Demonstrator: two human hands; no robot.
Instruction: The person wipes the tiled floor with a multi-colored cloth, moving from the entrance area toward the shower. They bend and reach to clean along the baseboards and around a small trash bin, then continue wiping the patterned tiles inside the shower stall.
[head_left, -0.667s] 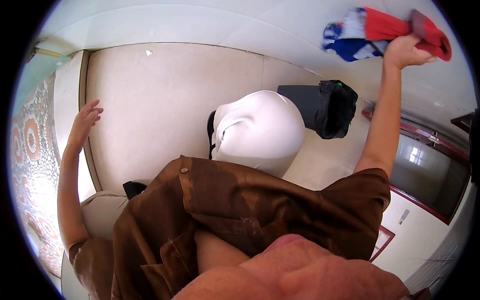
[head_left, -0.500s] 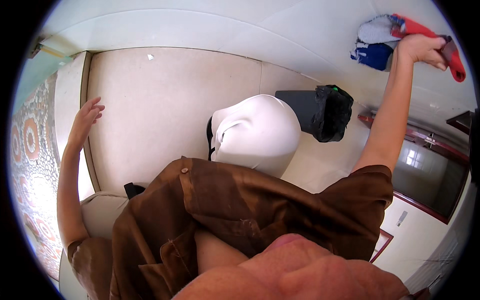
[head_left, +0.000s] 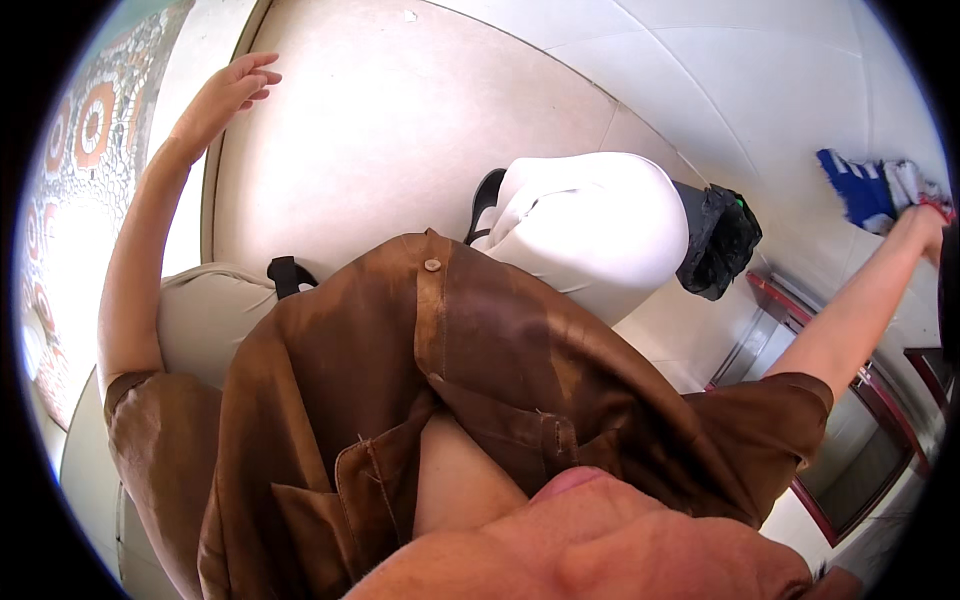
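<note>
My right hand (head_left: 925,230) is at the far right, closed on a blue, white and red cloth (head_left: 865,192) against the smooth white wall (head_left: 800,100). The blue and white end of the cloth hangs out past the hand, and its red part is partly cut off by the picture's edge. Out to the upper left, my left hand (head_left: 238,92) is held in the air with its fingers stretched out, holding nothing. It appears over the dark edge strip of the pale floor (head_left: 400,130).
A dark bin with a black bag (head_left: 722,245) stands by the wall, partly behind my light-trousered knee (head_left: 610,210). A red-framed glass panel (head_left: 850,460) is at the lower right. Patterned mosaic flooring (head_left: 95,125) lies left, beyond a pale sill (head_left: 205,50).
My view has shifted. The right hand and cloth now appear lower and farther right, close to the picture's edge. My left hand appears higher, still open.
</note>
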